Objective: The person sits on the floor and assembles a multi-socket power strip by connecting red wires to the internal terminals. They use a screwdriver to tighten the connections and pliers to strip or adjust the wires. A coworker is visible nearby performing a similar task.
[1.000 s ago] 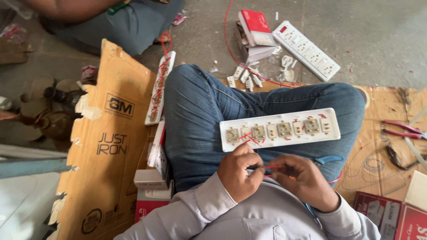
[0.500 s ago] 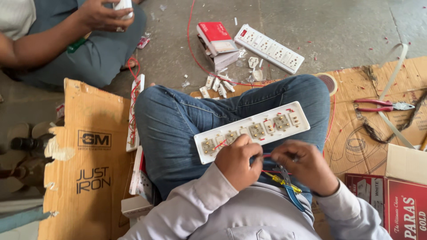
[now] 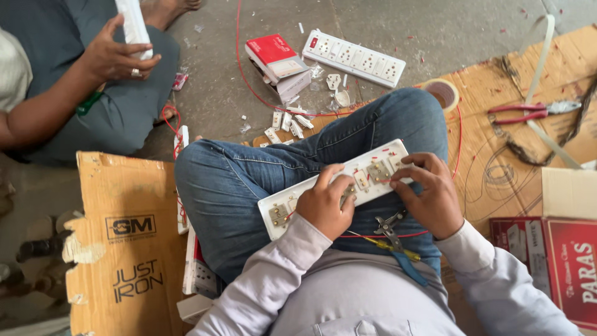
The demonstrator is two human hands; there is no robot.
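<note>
Low centre of the frame: pliers with yellow and blue handles lying loose in the lap, jaws up, just under the right hand. Could slide off the thigh with any shift of the leg, or snag the red wire running across beneath.

Mid frame: open socket strip balanced on the jeans, back side up, metal contacts bare. Left hand clamped over its middle, grip curled tight on the strip; right hand pinching its upper right end, fingertips narrow, what sits between them too small to tell. Risk here, as a judgement: strip tipping off the knee, a thin wire slipping from its contact, a finger nicked on a sharp edge.

Further up: small white parts scattered on the floor, easily lost. Upper left: another person's hand on a white strip.
</note>
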